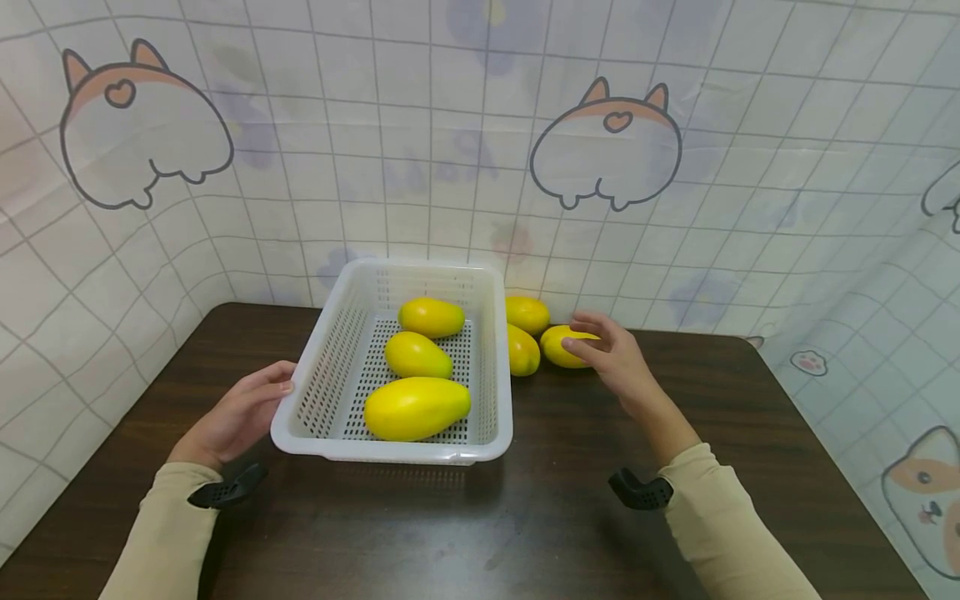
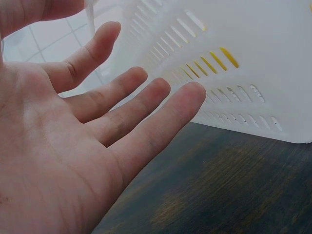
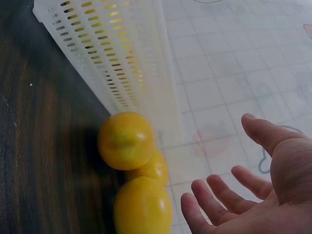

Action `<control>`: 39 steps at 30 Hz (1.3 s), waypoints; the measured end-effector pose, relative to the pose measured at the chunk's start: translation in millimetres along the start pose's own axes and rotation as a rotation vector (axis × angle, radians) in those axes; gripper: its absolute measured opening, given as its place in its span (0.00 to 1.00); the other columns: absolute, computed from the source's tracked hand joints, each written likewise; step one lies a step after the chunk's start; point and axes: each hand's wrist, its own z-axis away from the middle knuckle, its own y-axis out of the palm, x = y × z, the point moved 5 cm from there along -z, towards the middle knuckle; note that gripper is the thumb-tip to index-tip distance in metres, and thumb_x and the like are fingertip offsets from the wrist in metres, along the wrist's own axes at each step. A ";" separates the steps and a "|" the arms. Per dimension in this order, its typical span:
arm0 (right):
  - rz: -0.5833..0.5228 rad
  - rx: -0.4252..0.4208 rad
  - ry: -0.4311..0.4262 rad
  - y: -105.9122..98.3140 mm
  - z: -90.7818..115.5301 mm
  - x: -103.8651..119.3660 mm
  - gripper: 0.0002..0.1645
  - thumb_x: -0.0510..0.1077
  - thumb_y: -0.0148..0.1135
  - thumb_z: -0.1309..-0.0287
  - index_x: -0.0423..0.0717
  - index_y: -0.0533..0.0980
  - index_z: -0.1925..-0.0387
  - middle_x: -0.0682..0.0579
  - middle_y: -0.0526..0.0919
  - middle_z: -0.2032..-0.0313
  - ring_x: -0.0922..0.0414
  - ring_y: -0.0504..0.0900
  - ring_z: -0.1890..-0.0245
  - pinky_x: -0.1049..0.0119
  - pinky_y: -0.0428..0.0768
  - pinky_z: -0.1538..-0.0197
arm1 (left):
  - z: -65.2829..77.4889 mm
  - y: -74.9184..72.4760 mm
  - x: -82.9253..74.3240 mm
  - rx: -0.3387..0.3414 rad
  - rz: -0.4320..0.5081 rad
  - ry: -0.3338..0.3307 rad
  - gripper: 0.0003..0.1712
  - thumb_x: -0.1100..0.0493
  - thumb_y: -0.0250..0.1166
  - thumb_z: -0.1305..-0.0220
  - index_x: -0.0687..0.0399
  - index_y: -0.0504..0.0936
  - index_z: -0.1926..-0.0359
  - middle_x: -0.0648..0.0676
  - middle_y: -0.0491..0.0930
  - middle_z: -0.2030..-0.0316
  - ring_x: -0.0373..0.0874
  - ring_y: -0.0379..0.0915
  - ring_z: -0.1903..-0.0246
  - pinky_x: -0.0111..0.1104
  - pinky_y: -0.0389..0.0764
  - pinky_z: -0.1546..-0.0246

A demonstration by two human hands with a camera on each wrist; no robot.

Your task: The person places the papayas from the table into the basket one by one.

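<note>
A white plastic basket [image 1: 504, 417] with slotted walls stands on the table. Inside lie a large yellow fruit [image 1: 417, 409], a middle one [image 1: 417, 356] and a rear one [image 1: 431, 317], all oblong with greenish ends; papaya or mango, I cannot tell. My left hand [image 1: 243, 412] touches the basket's left rim, its fingers [image 2: 151, 119] extended beside the wall. My right hand [image 1: 618, 362] hovers by the rightmost loose fruit [image 1: 564, 347], holding nothing, fingers spread and loosely bent. Two more loose fruits, a front one [image 1: 522, 351] and a back one [image 1: 527, 314], lie against the basket's right side, partly hidden.
The dark wooden table [image 1: 555, 517] runs back to a wall hung with a white gridded cloth [image 1: 420, 167]. Black wrist devices sit on both sleeves, one on the left [image 1: 227, 487] and one on the right [image 1: 641, 490].
</note>
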 end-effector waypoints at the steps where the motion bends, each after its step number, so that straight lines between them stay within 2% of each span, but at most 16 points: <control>1: 0.001 -0.002 -0.002 -0.1 -0.1 -0.2 0.38 0.60 0.58 0.46 0.53 0.59 0.37 0.48 0.64 0.37 0.49 0.64 0.38 0.48 0.65 0.38 | 0.1 0.1 -0.1 -0.002 -0.002 0.000 0.18 0.65 0.34 0.30 0.60 0.60 0.42 0.55 0.68 0.47 0.44 0.75 0.51 0.39 0.77 0.51; 6: -0.007 -0.008 -0.018 -0.7 -0.2 -0.6 0.38 0.59 0.59 0.46 0.52 0.60 0.37 0.48 0.65 0.37 0.48 0.67 0.39 0.49 0.69 0.40 | 0.3 0.1 -1.0 -0.003 -0.009 0.001 0.18 0.65 0.34 0.29 0.60 0.60 0.41 0.55 0.67 0.47 0.44 0.75 0.51 0.39 0.77 0.51; 15: -0.015 -0.054 -0.035 -7.8 -0.5 -7.7 0.34 0.57 0.61 0.47 0.53 0.64 0.39 0.47 0.67 0.38 0.47 0.66 0.40 0.44 0.66 0.40 | 0.5 0.7 -1.6 0.009 0.005 0.006 0.19 0.66 0.34 0.30 0.60 0.60 0.41 0.56 0.67 0.47 0.44 0.75 0.50 0.39 0.77 0.51; 27: 0.020 -0.109 -0.023 -14.6 -2.2 -21.9 0.35 0.56 0.64 0.50 0.52 0.66 0.41 0.47 0.67 0.38 0.44 0.64 0.38 0.43 0.65 0.40 | 0.1 0.9 -1.2 0.011 0.003 0.004 0.18 0.65 0.34 0.30 0.59 0.60 0.42 0.55 0.68 0.47 0.43 0.75 0.51 0.39 0.76 0.51; 33: 0.020 -0.172 0.007 -19.1 -3.4 -29.6 0.37 0.59 0.65 0.53 0.51 0.67 0.42 0.47 0.68 0.39 0.45 0.63 0.37 0.45 0.66 0.40 | 0.3 0.7 -0.7 0.013 0.014 0.001 0.18 0.66 0.34 0.30 0.59 0.60 0.42 0.54 0.68 0.48 0.43 0.75 0.51 0.40 0.77 0.51; 39: 0.034 -0.187 0.012 -21.2 -4.8 -34.9 0.38 0.59 0.65 0.53 0.50 0.67 0.41 0.45 0.68 0.39 0.45 0.62 0.37 0.44 0.66 0.41 | 0.7 0.4 -0.8 0.012 0.018 0.001 0.19 0.66 0.34 0.30 0.57 0.61 0.42 0.54 0.68 0.48 0.43 0.75 0.51 0.40 0.77 0.51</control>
